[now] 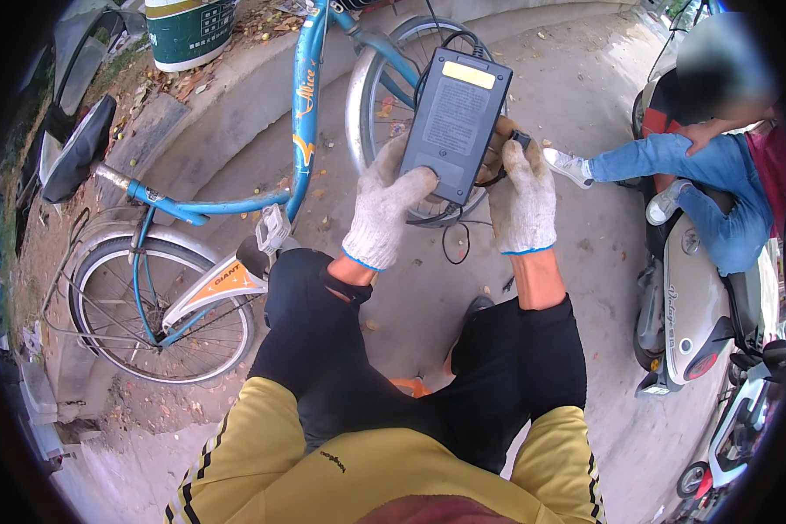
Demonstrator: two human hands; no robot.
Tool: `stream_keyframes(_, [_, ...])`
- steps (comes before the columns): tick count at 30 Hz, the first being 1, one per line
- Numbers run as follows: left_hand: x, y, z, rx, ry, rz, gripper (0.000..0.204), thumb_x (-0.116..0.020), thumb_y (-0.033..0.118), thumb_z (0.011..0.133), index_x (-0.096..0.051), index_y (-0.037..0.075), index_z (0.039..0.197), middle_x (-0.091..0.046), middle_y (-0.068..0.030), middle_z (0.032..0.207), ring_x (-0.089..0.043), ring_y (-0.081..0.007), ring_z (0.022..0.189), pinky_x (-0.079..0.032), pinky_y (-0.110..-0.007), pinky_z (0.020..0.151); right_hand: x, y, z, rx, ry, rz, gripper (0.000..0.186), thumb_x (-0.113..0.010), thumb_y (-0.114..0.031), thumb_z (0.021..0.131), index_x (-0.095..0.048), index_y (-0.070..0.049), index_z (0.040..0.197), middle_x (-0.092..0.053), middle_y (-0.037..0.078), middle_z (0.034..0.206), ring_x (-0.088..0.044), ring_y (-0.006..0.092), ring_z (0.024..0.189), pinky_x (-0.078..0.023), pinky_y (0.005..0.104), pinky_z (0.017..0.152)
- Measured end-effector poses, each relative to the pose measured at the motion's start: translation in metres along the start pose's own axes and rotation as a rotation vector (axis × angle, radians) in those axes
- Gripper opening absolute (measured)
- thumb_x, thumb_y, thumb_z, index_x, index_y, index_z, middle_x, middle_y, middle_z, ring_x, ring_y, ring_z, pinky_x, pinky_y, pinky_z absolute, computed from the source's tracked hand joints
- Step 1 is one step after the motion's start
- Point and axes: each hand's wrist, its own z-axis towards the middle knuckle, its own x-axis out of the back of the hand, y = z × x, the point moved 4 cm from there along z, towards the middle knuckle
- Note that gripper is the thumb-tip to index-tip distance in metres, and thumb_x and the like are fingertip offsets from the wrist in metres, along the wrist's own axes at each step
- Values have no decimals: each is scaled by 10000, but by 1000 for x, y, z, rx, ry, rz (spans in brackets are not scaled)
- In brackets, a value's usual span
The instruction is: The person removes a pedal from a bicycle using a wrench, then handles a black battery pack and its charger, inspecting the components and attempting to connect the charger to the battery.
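Pale concrete ground [616,240] underfoot, dry leaves scattered on it. A low grey concrete kerb [236,131] curves across the upper left.

Blue metal-framed bicycle [304,113] stands on the left, its front wheel reaching behind the hands. Opposite, far right, a cream-bodied scooter [683,301] with a red tail light. Sitting on it, a person in blue jeans [734,236] and white shoes, one leg stretched toward the middle, a hand resting on the thigh.

Wearer's yellow top with black-and-white striped sleeves [367,476] fills the lower edge. Green-and-white cylindrical bucket [183,39] beyond the kerb, upper left.

Main item: dark grey rectangular plastic box [457,118], held up off the ground in front of the wearer, upper centre, printed face toward the camera.

Left hand [384,201], in an off-white knitted glove with blue hem, is clamped on the box's lower left edge, thumb pressed on the face. Right hand [526,196], gloved alike, is closed on something small just beside the box's right edge; cannot tell if its fingers touch the box.

Thin black cord [446,249] hangs in a loop below the box. Pale yellow rectangular label [468,75] near the box's top. Smallest: black plastic plug [520,138], pinched at the right fingertips.
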Motion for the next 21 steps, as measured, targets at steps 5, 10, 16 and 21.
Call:
stream_keyframes(5, [-12,-5,-4,-26,26,150,833,-747,145,846,-390,-97,1559,-543,-207,1470,-563,-261,1336,-486,-373,1098,3,-2,3,66,53,-160,430,-551,-203,1084,-548,47,1434,-675,125,1230,-662,171,1087,-554,329,872])
stream_keyframes(10, [-15,1,-5,-54,-60,227,868,-758,136,844,-359,-79,1585,-491,-192,1549,-453,-268,1467,-346,-397,1227,-1,-6,-2,206,71,-283,662,-635,-453,1036,-529,40,1465,-644,148,1280,-632,192,1160,-559,348,941])
stream_keyframes(16, [-27,13,-21,-12,-85,179,896,-779,83,817,-354,-59,1593,-486,-172,1540,-469,-268,1444,-374,-399,1210,-9,-24,-14,256,178,-499,831,-749,-562,943,-508,43,1459,-652,159,1245,-647,187,1076,-540,331,942])
stream_keyframes(21, [-20,28,-37,-103,25,207,852,-761,65,793,-404,-43,1558,-605,-110,1369,-598,-235,1275,-448,-390,1138,-35,-44,-31,332,98,-606,643,-782,-238,881,-523,32,1404,-679,112,1128,-668,161,953,-558,297,840])
